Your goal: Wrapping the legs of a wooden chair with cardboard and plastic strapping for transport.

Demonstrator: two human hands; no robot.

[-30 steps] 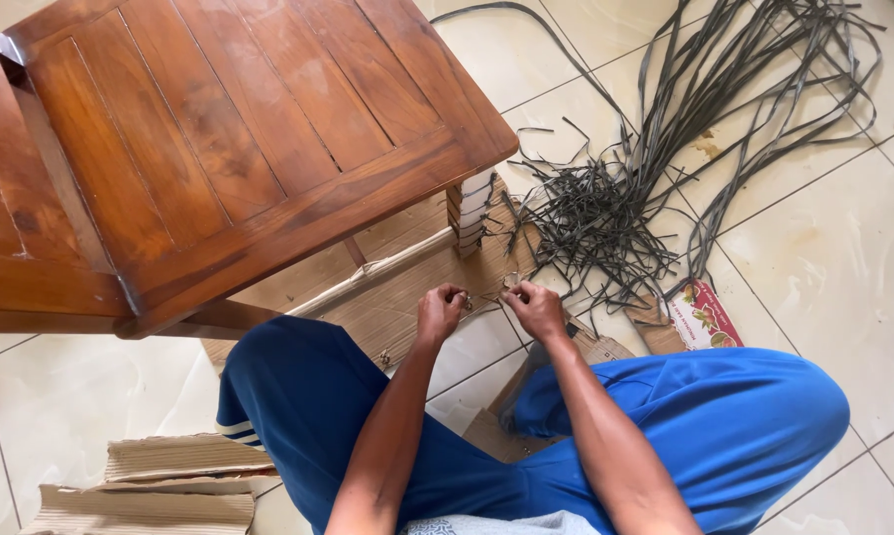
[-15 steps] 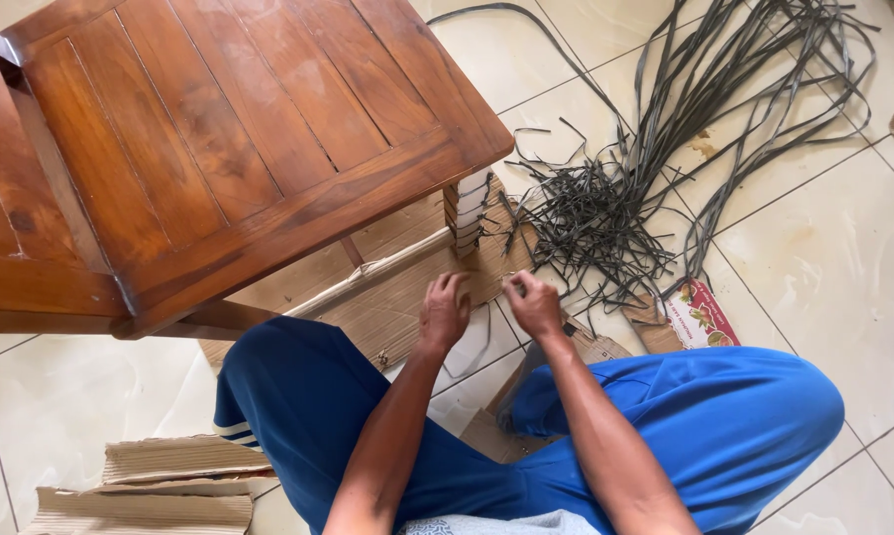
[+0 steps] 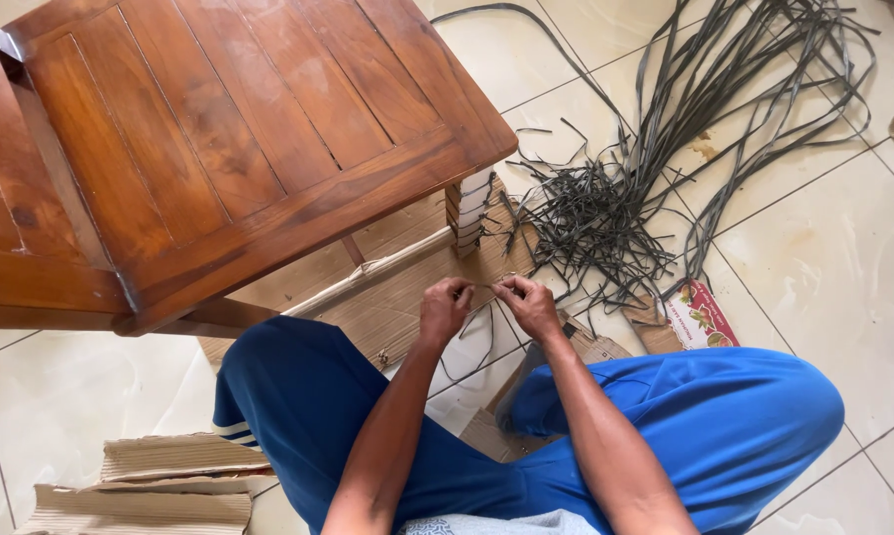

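Strip (image 3: 483,285) pinched taut between left hand (image 3: 445,309) and right hand (image 3: 529,306); strip pile (image 3: 605,213) at one o'clock.

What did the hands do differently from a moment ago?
Little changed. The left hand and right hand shifted slightly and now pinch a thin dark strip between them, as before. The wooden chair, strip pile and cardboard stayed put.

Thin dark strip (image 3: 482,327) held taut btwn both hands, rest looping down over cardboard.
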